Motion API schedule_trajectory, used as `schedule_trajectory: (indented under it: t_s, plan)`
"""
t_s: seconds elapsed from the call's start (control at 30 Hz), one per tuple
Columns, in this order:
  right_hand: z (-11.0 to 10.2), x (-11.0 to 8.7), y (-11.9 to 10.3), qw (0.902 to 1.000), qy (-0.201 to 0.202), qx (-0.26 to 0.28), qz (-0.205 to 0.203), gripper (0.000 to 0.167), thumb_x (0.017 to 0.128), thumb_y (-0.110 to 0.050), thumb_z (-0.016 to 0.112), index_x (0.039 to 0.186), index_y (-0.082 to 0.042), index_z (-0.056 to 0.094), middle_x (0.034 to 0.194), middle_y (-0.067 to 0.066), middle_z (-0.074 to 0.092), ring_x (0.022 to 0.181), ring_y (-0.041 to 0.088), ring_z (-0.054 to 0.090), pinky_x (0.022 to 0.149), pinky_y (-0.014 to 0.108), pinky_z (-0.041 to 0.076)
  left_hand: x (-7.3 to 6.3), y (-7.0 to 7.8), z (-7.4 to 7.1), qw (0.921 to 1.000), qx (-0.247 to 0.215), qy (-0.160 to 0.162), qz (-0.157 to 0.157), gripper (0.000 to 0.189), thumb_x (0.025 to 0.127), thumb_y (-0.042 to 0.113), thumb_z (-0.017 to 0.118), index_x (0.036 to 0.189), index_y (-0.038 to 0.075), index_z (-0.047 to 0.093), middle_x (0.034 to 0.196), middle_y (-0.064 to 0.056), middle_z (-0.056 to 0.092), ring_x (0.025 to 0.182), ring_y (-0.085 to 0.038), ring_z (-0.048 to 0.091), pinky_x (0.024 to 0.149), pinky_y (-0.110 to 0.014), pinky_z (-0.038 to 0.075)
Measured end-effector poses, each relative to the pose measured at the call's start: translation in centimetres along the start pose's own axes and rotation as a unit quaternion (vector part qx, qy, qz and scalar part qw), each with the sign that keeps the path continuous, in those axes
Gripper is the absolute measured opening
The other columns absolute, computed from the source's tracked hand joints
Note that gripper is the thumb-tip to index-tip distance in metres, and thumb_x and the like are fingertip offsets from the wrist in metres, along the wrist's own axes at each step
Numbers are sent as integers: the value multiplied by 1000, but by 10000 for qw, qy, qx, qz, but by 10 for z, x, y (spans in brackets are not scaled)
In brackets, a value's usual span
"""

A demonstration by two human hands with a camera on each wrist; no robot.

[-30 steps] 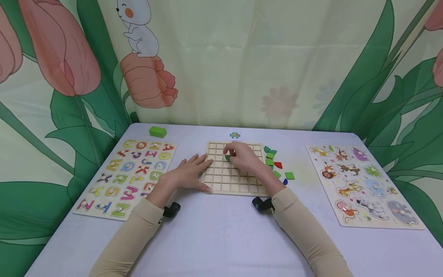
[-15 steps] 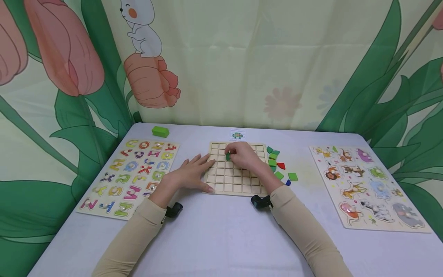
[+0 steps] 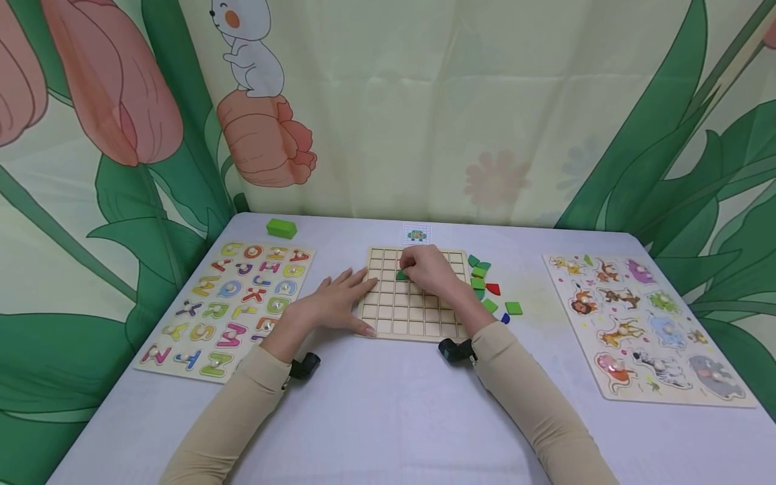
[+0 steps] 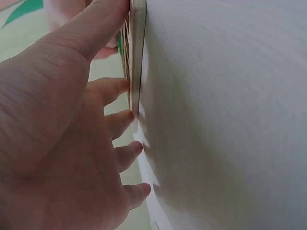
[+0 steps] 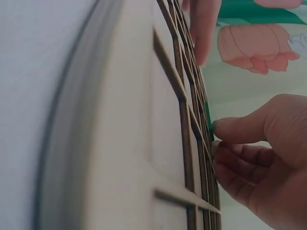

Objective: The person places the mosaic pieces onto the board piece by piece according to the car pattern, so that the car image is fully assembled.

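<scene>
A wooden board with a square grid (image 3: 403, 327) lies at mid-table. My right hand (image 3: 429, 271) is over its upper middle, thumb and fingers curled at a small dark green tile (image 3: 401, 275). In the right wrist view, the thumb of that hand (image 5: 273, 153) presses by the green tile (image 5: 209, 120), close against the grid; most of the tile is hidden. With fingers spread, my left hand (image 3: 332, 304) rests at the board's left edge. The left wrist view shows its thumb on the board's side (image 4: 138, 52) and fingertips along the edge.
Loose green tiles (image 3: 477, 283), a red tile (image 3: 494, 289) and a blue tile (image 3: 505, 318) lie right of the board. A picture card (image 3: 417, 234) lies behind it. An alphabet puzzle (image 3: 200, 342) is left, an animal puzzle (image 3: 612, 343) right, a green block (image 3: 281, 228) back left.
The dark green tile stood more upright half a second ago and lies flatter now, with my right fingers still at it. My left hand has stayed at the board's edge. The head view shifted slightly.
</scene>
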State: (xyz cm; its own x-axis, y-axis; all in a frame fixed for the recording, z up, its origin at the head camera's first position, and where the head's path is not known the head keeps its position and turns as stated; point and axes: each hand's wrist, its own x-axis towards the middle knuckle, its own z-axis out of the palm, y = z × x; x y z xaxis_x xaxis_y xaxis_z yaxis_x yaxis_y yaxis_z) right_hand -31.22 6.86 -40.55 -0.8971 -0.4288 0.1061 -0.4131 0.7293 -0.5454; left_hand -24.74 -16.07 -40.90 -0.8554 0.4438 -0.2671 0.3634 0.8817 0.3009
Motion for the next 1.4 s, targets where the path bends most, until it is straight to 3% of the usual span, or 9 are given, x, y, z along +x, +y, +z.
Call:
schedule_trajectory:
  t_s: [0.3, 0.77, 0.93, 1.13, 1.4]
  plan:
    - [3, -1, 4, 9995, -213, -91, 210, 14, 91, -5, 63, 90, -7, 76, 94, 7, 69, 85, 20, 60, 79, 35, 54, 2, 1, 2, 10000, 1, -53, -13, 111, 72, 73, 72, 160, 26, 22, 170, -4, 6, 157, -34, 2, 121, -67, 10]
    - [-12, -5, 3, 9988, -472, -144, -31, 19, 88, -3, 61, 101, -8, 75, 92, 7, 69, 82, 20, 57, 73, 32, 49, 2, 0, -2, 10000, 11, 10, 14, 112, 72, 74, 71, 160, 26, 21, 170, -5, 6, 156, -36, 4, 120, -68, 12]
    - [-15, -13, 7, 9984, -537, -152, 55, 23, 89, -4, 59, 107, -8, 74, 94, 6, 69, 83, 19, 56, 74, 32, 48, 0, -5, 1, 10000, 26, -25, -67, 114, 70, 75, 71, 160, 27, 20, 170, -4, 6, 156, -36, 4, 120, -68, 13]
    - [-34, -29, 24, 9989, -404, -216, 69, 24, 91, -4, 59, 110, -5, 73, 93, 8, 68, 82, 21, 56, 74, 35, 48, 0, -7, 3, 10000, 13, 18, 14, 113, 71, 73, 72, 160, 27, 21, 170, -4, 6, 156, -35, 4, 120, -68, 13]
    - [-65, -43, 44, 9984, -222, -27, 511, 26, 93, -6, 60, 116, -2, 70, 105, 14, 68, 96, 28, 60, 82, 42, 51, 4, -5, 5, 10000, -16, 43, 57, 113, 71, 74, 72, 160, 27, 21, 170, -4, 6, 156, -35, 5, 120, -67, 13]
